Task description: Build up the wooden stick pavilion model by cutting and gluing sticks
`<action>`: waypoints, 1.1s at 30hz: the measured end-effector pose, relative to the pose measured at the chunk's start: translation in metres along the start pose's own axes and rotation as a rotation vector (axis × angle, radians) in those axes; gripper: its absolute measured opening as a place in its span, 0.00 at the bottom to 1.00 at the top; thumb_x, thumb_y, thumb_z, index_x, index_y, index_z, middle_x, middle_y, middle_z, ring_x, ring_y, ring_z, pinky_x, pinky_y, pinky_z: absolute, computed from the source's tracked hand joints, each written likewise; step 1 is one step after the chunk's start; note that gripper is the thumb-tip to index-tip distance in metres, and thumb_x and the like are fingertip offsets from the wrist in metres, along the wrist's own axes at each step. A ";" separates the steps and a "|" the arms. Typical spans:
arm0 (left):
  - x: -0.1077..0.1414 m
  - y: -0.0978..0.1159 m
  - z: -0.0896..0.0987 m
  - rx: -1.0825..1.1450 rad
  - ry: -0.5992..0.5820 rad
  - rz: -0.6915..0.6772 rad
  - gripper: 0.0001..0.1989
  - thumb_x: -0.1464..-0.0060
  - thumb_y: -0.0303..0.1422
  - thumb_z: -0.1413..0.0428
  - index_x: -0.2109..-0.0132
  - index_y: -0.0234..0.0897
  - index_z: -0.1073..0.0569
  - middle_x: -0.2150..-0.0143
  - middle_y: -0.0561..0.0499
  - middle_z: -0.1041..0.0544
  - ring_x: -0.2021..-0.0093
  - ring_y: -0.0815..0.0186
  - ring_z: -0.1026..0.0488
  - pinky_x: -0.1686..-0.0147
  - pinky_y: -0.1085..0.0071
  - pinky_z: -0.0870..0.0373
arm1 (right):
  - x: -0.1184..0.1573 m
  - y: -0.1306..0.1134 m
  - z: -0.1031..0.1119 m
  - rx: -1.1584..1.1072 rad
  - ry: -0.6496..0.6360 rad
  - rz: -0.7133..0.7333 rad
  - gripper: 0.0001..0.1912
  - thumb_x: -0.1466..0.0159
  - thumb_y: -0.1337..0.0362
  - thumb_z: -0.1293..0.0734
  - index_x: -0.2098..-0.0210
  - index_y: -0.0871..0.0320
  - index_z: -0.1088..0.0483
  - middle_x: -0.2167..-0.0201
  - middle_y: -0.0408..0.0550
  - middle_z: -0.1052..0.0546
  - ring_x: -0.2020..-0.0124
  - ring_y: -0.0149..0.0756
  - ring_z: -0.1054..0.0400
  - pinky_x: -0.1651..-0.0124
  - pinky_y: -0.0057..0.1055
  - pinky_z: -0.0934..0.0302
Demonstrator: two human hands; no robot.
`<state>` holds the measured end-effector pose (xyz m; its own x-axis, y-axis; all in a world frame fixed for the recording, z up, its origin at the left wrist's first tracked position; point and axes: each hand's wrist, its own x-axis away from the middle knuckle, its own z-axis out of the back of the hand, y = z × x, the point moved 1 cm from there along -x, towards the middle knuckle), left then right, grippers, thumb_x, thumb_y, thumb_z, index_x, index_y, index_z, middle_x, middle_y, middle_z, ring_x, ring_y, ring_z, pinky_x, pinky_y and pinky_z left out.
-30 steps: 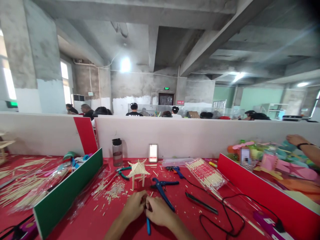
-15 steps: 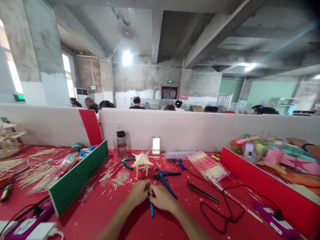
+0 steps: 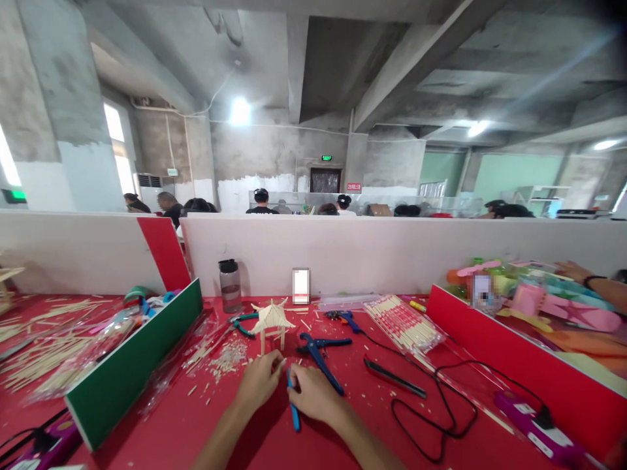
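My right hand [image 3: 308, 390] is closed around a slim blue-handled tool [image 3: 294, 418], perhaps a craft knife; its working end is not clear. Just left of it, my left hand [image 3: 264, 378] has its thumb and fingers pinched together. A small pale bit seems to show at those fingertips, too small to name. Right behind my left hand stands a small pavilion model [image 3: 273, 320] of thin wooden sticks, upright on its posts. Blue ratchet-style cutters [image 3: 321, 356] lie beyond my right hand.
Wood scraps [image 3: 228, 359] lie left of the model, near green-handled pliers [image 3: 245, 324]. Behind are a water bottle [image 3: 230, 287] and a glue gun [image 3: 347, 320]. Rightward lie bagged sticks [image 3: 404, 323], a black knife [image 3: 394, 377] and a looping cable [image 3: 441, 431]. Green [image 3: 142, 359] and red [image 3: 514, 365] dividers flank me.
My hands have moved apart, opening a small gap; the blue-handled tool stays in my right hand. The whole view has shifted slightly, with things appearing further left.
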<state>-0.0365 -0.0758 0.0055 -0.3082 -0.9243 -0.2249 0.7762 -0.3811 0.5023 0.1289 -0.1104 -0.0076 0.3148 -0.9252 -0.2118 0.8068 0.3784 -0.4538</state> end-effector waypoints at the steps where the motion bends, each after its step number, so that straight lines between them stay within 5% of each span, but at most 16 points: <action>1: 0.000 0.000 0.000 -0.005 -0.001 -0.001 0.09 0.40 0.29 0.51 0.62 0.37 0.25 0.65 0.48 0.20 0.63 0.63 0.24 0.66 0.73 0.41 | 0.000 0.000 0.001 -0.006 0.009 -0.002 0.03 0.40 0.68 0.35 0.66 0.56 0.31 0.69 0.44 0.23 0.67 0.35 0.30 0.68 0.29 0.54; 7: 0.000 -0.002 -0.003 0.023 0.006 -0.036 0.09 0.43 0.24 0.51 0.60 0.37 0.27 0.65 0.49 0.20 0.63 0.64 0.24 0.66 0.74 0.40 | -0.005 0.005 0.002 -0.124 0.103 -0.027 0.05 0.37 0.69 0.36 0.61 0.56 0.34 0.68 0.44 0.22 0.64 0.35 0.27 0.64 0.26 0.46; 13: 0.000 0.005 -0.003 0.115 -0.008 -0.102 0.10 0.37 0.32 0.52 0.61 0.37 0.26 0.67 0.49 0.21 0.65 0.64 0.25 0.66 0.73 0.39 | -0.009 0.008 0.006 -0.254 0.189 -0.010 0.12 0.34 0.69 0.37 0.50 0.56 0.36 0.61 0.47 0.21 0.58 0.37 0.26 0.56 0.27 0.39; 27: 0.000 0.004 -0.009 0.203 0.015 -0.151 0.10 0.40 0.32 0.51 0.64 0.38 0.25 0.70 0.48 0.21 0.68 0.63 0.27 0.68 0.72 0.41 | -0.013 0.018 0.006 -0.312 0.264 0.064 0.05 0.33 0.67 0.36 0.62 0.55 0.28 0.64 0.46 0.20 0.63 0.38 0.26 0.60 0.28 0.38; 33: 0.002 0.012 -0.004 0.241 0.037 -0.149 0.13 0.39 0.39 0.50 0.65 0.38 0.25 0.72 0.50 0.22 0.71 0.63 0.29 0.70 0.71 0.42 | -0.014 0.020 0.009 -0.335 0.291 0.076 0.05 0.33 0.67 0.37 0.63 0.54 0.28 0.66 0.45 0.21 0.64 0.37 0.26 0.61 0.28 0.40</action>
<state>-0.0255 -0.0824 0.0079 -0.3859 -0.8580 -0.3391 0.5689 -0.5107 0.6446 0.1449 -0.0902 -0.0056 0.1750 -0.8660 -0.4684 0.5650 0.4779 -0.6726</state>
